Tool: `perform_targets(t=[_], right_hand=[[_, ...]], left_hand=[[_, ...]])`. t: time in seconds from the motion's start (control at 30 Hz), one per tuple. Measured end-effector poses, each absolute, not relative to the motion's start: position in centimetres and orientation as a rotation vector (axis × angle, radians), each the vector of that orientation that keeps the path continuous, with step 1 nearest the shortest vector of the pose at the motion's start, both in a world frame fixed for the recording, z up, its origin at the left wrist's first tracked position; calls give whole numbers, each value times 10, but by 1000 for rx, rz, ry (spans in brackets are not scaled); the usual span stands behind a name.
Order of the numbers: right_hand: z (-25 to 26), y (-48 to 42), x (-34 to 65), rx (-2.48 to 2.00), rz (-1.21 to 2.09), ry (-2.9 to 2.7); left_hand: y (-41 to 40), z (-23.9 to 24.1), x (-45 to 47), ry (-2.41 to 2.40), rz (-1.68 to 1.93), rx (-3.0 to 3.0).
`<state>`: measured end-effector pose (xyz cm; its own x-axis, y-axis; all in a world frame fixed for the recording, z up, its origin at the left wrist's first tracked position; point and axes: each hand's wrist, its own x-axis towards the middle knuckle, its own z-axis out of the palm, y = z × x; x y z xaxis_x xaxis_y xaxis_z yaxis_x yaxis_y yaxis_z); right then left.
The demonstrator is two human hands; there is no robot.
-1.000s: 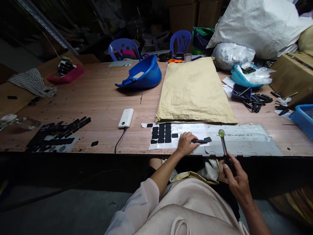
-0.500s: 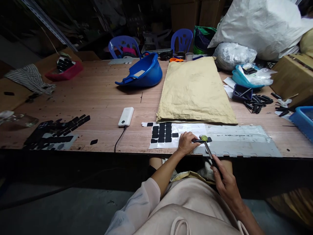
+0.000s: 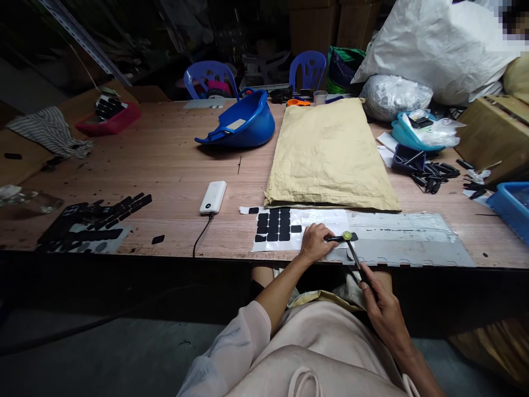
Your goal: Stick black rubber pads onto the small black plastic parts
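Note:
My left hand (image 3: 316, 241) rests at the table's front edge, its fingers closed on a slim black rod-like piece (image 3: 335, 239). The piece lies sideways over the grey board, and a black rounded patch (image 3: 354, 236) shows at its right end. My right hand (image 3: 384, 306) grips the dark handle of a hammer (image 3: 352, 251) with a metal shaft. The hammer's round yellow-green head is over the right end of the black piece; whether they touch, I cannot tell. Left of my left hand, a white sheet (image 3: 270, 246) bears rows of black rounded patches (image 3: 273, 223).
Beyond the sheet lies a large tan sack (image 3: 330, 154). A white power bank (image 3: 212, 197) with a cable, a blue basin (image 3: 248, 124) and dark pieces (image 3: 128, 212) are leftward. Grey board (image 3: 417, 251), loose black parts (image 3: 432, 179) and a blue tray (image 3: 510, 204) are rightward.
The hammer head has shifted slightly right and down along the black piece. My right hand has moved a little with it, while my left hand stays in place.

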<state>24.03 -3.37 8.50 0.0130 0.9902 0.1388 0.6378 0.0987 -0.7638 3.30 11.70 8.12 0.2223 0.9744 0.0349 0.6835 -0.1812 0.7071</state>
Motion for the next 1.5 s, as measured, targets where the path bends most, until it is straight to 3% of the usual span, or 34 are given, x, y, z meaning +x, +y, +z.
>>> perform_targets(t=[0.33, 0.53, 0.83, 1.1, 1.37, 1.5], right_hand=[[80, -10, 277, -1874, 364, -1446], [63, 2, 294, -2009, 415, -1447], [77, 6, 289, -2126, 520, -1479], [75, 7, 286, -2136, 507, -1470], [79, 7, 285, -2145, 506, -1481], [75, 7, 288, -2106, 479, -1506]], left_hand=[[115, 84, 33, 1522, 677, 1966], [114, 83, 33, 1507, 671, 1987], [115, 84, 29, 1482, 659, 2027], [35, 75, 7, 983, 685, 2050], [0, 45, -4, 1497, 104, 1769], [27, 73, -2, 1378, 357, 1761]])
